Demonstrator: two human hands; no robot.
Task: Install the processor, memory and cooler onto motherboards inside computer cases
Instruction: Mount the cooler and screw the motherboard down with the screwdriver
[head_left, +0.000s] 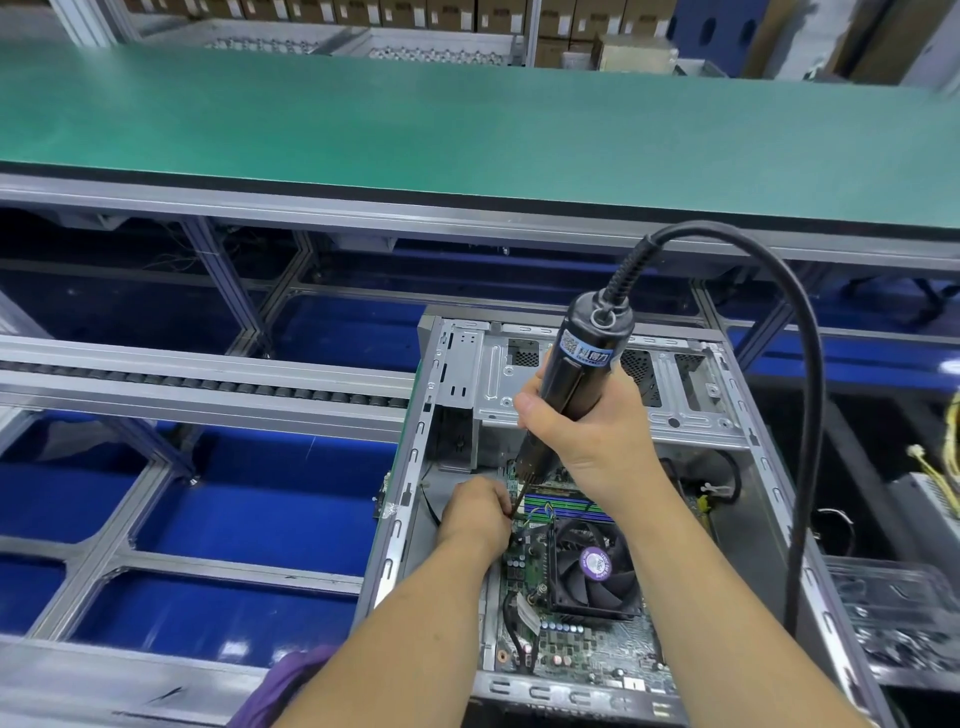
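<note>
An open grey computer case (452, 374) lies on its side with a green motherboard (582, 639) inside. A black cooler fan (597, 566) with a purple hub sits on the board, and memory sticks (561, 506) lie just beyond it. My right hand (587, 431) grips a black electric screwdriver (587, 358), held upright with its bit pointing down at the cooler's far left corner. My left hand (475, 512) pinches the screwdriver bit near its tip, beside the cooler. The screw itself is hidden by my fingers.
A thick black cable (805, 415) loops from the screwdriver's top down the right side of the case. A roller conveyor rail (208, 384) runs at left over blue bins. A green-topped bench (467, 130) spans behind. A clear tray (898, 618) of parts sits at right.
</note>
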